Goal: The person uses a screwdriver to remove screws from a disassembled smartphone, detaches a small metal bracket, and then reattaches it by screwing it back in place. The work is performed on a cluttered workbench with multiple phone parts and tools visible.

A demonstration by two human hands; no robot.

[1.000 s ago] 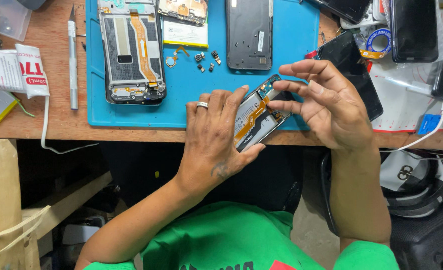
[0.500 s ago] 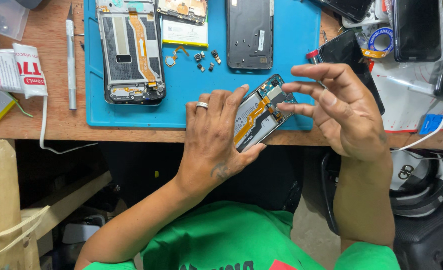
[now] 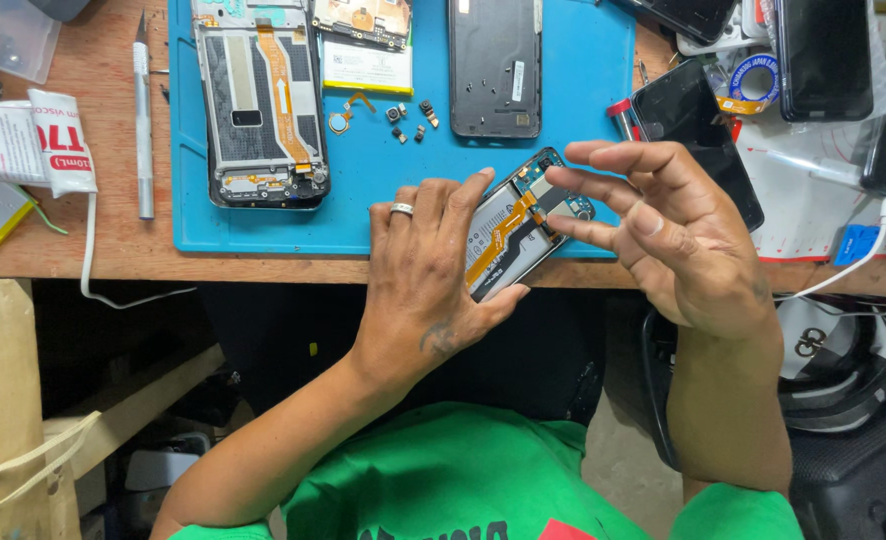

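My left hand point(image 3: 428, 270), with a ring on one finger, grips an opened phone point(image 3: 515, 228) with its back off, showing a battery and an orange flex cable. The phone is tilted above the front edge of the blue work mat point(image 3: 383, 170). My right hand point(image 3: 668, 225) hovers just right of the phone with fingers spread, its fingertips near the phone's upper end but holding nothing.
On the mat lie a second opened phone frame point(image 3: 261, 100), a dark back cover point(image 3: 495, 65), a circuit board point(image 3: 363, 20) and small loose parts point(image 3: 408, 118). A metal scalpel point(image 3: 143, 110) and white tube point(image 3: 23, 145) lie left. Dark phones and tape point(image 3: 753, 75) sit right.
My right hand has let go of the phone's upper end and drawn back to the right with fingers opening. The left hand keeps the phone in place.
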